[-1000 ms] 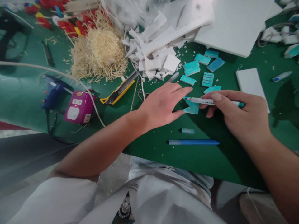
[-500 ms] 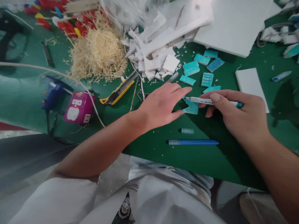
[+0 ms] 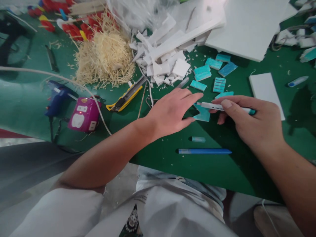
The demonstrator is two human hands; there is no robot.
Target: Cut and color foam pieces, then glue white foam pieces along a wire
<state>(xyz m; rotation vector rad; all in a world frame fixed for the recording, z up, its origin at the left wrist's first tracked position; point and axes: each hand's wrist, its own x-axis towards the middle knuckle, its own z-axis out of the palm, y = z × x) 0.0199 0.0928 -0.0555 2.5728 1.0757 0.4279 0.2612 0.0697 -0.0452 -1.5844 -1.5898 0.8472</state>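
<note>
Marker (image 3: 213,106): shifted slightly left since a second ago; long axis runs sideways, tip pointing left, at the teal piece (image 3: 204,115).
Right hand (image 3: 259,120): my fingers pinch the marker.
Left hand (image 3: 170,112): thumb and forefinger apart by the teal piece; gripping, I cannot tell.
Clear plastic (image 3: 140,14): crumpled behind white scraps (image 3: 161,67); contents unclear.

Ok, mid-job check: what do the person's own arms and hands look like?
The left hand and right hand are bare, with no glove, ring or watch in sight. A loose white short sleeve ends near the left elbow; the right one is out of view. The white shirt has a dark patterned triangle.
</note>
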